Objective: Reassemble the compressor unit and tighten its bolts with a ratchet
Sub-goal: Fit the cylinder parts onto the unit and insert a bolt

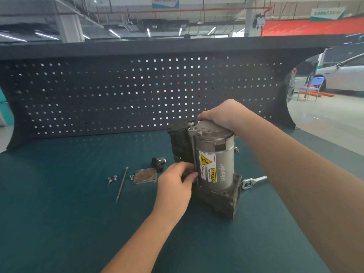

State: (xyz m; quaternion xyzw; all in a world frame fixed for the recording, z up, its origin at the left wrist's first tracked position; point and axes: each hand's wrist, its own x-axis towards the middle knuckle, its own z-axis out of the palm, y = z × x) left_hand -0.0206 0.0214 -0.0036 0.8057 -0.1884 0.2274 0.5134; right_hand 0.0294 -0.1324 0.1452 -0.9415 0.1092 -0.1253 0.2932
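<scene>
Teal matting covers the counter [69,223], where the left hand [175,184] pinches a long thin steel bolt [194,152] running down the side of the upright grey metal compressor unit [214,164]. Just behind, a chrome ratchet [253,181] lies on the counter. Farther back, the right hand [226,114] curls over the unit's top cap, gripping it.

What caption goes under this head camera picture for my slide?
Right hand steadies the upright compressor while left hand pinches its long bolt.
</scene>
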